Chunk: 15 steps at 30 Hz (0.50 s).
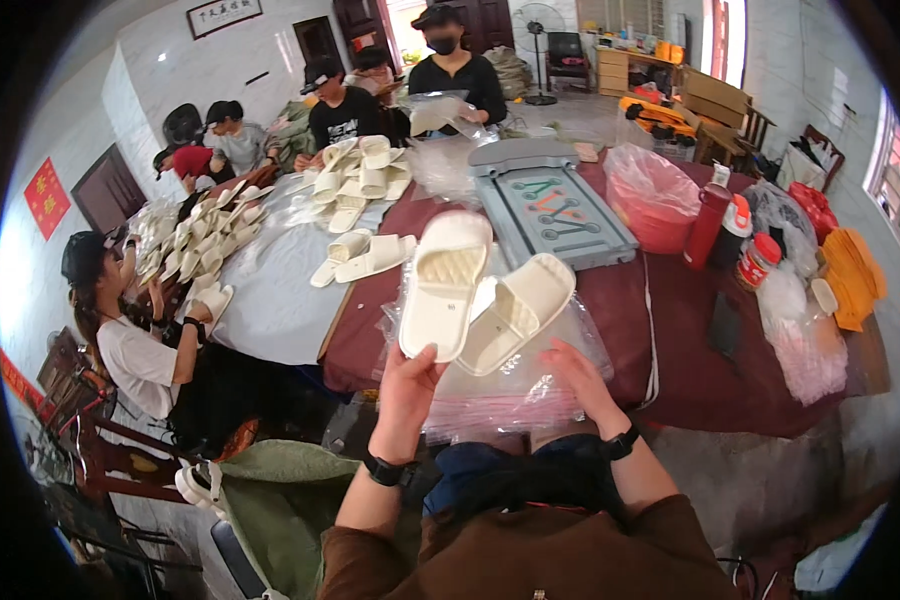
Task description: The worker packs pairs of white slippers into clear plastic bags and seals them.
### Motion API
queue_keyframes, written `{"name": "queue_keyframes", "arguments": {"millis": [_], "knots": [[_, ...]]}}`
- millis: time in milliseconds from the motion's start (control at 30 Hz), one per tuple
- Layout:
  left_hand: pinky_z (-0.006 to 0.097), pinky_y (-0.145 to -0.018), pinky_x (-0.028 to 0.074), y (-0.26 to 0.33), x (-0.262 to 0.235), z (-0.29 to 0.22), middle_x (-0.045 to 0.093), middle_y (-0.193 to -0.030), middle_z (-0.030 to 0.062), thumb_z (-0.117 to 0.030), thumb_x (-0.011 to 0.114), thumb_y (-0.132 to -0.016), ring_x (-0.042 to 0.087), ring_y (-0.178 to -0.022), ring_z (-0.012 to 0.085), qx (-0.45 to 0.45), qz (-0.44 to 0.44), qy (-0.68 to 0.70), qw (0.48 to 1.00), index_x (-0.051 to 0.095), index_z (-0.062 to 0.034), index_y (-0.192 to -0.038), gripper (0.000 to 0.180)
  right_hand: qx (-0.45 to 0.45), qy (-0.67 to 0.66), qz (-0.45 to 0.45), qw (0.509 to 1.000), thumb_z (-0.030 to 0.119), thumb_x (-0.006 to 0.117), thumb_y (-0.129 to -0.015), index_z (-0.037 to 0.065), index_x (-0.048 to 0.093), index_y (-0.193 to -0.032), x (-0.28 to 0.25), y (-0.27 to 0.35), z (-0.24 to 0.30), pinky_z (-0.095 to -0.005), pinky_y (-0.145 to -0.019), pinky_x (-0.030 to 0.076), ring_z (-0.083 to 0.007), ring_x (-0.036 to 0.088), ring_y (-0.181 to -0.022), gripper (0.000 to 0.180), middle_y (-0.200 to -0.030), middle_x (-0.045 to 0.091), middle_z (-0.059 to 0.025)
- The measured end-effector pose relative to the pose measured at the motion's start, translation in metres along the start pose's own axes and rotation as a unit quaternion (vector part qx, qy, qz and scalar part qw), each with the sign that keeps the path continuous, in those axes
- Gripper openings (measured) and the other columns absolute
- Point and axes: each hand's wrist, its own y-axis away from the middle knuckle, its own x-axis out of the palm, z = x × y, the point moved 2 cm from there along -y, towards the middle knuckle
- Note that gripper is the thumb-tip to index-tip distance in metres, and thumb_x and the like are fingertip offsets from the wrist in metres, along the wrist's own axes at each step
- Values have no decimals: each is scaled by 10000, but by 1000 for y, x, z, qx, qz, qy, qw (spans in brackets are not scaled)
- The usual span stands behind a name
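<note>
A cream slipper is raised by its heel end in my left hand, with the thumb on top of the sole. Its mate, another cream slipper, lies tilted just to the right, its toe pointing up and right; whether my left fingers also touch it is hidden. My right hand holds nothing, its fingers apart beside that second slipper. Beneath both slippers is a stack of clear plastic bags with pink edges, at the near edge of the table.
A grey folding step stool lies ahead on the maroon tablecloth. Right of it stand a pink plastic bag, bottles and a red-lidded jar. Slipper piles sit left, where several co-workers work. A green sack hangs near my left.
</note>
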Motion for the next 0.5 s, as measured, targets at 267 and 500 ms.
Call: {"name": "queue_keyframes", "arguments": {"millis": [267,500], "knots": [[298,-837,562,-14,-33,54,641,-1166,108,-40,640,-933,659,-1022,197,-58,-58,-145,986,469,-4,-1254,366,-2,163,-61,985,303,715,-927,-20,537,-1349,-8,-26,-9,-277,-844,503,-138,623,-955,560,-1100,662,-89],[266,-691,564,-9,-63,63,681,-1027,123,-68,617,-947,686,-822,168,-107,-42,-189,975,506,23,-1216,305,-45,546,-186,816,400,722,-830,-96,350,-1398,28,-41,42,-471,-732,533,-376,690,-844,841,-925,694,-236]]}}
